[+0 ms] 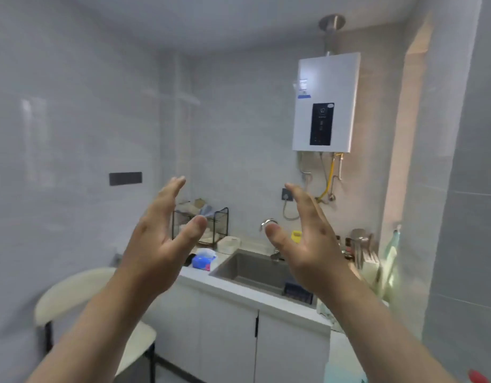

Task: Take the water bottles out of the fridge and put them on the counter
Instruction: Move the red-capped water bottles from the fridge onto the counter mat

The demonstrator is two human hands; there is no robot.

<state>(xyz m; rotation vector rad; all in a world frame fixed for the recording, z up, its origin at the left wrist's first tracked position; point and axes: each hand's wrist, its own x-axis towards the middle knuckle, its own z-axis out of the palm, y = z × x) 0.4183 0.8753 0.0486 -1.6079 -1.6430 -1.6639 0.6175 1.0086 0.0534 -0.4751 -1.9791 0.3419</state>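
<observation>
head view: left hand (158,244) and right hand (308,244) raised, palms facing, fingers straight and apart, holding nothing, before the counter (225,289) with its sink (255,269); where the water bottles are i cannot tell.

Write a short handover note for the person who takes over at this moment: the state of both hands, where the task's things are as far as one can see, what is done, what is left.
Hands: the left hand and the right hand are raised, open, palms facing each other, holding nothing.
Things: the counter lies ahead, with the sink set in it and a tissue pack left of the sink. I can make out no water bottles on it. The fridge is not in view.
Done: nothing that the picture shows.
Left: apparently everything: find the fridge, take out the water bottles, set them on the counter.
</observation>
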